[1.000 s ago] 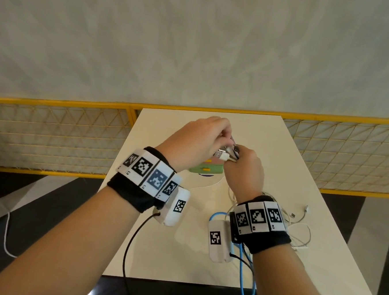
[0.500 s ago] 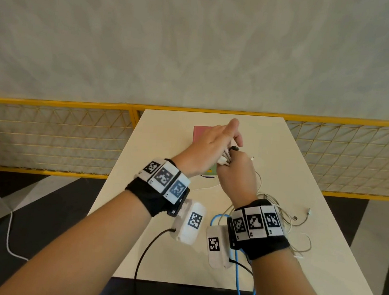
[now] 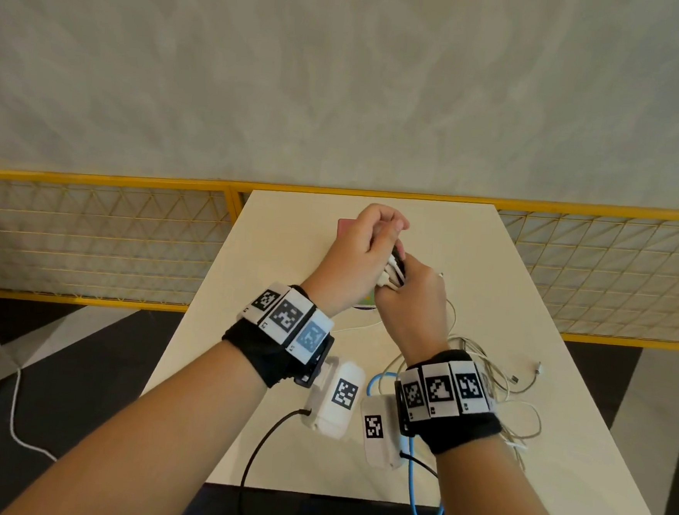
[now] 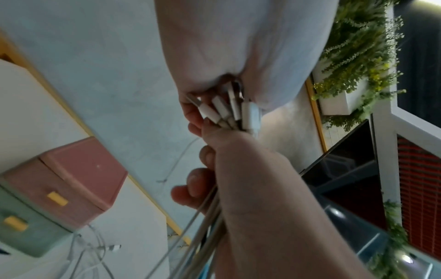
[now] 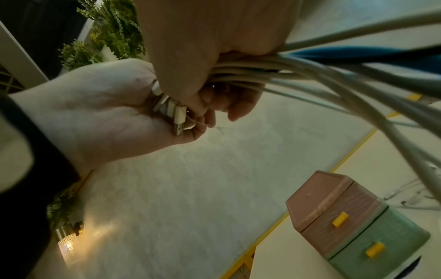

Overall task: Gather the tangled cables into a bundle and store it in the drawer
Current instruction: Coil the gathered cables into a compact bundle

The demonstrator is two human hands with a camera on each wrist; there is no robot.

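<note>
Several white cables (image 5: 281, 75) and a blue cable (image 3: 425, 508) run through my right hand (image 3: 403, 276), which grips them in a fist just below their plug ends (image 4: 227, 108). My left hand (image 3: 387, 236) is right beside it, with its fingers curled over the plug ends (image 5: 173, 111) lying against its palm. Both hands are raised above the table (image 3: 290, 254). The loose lengths of cable (image 3: 494, 380) trail down onto the table at the right. A small drawer unit (image 5: 346, 217), pink over green, stands under the hands with both yellow-handled drawers shut. In the head view only its pink corner (image 3: 342, 224) shows.
A yellow mesh railing (image 3: 90, 236) runs behind the table, with a grey wall beyond it. A white cord (image 3: 15, 391) lies on the dark floor at the left. Black leads hang from both wrist cameras over the table's near edge.
My left hand's fingers, stretched out half a second ago, have curled over the plug ends. Both hands have shifted slightly away from me; the right keeps its grip on the cables.
</note>
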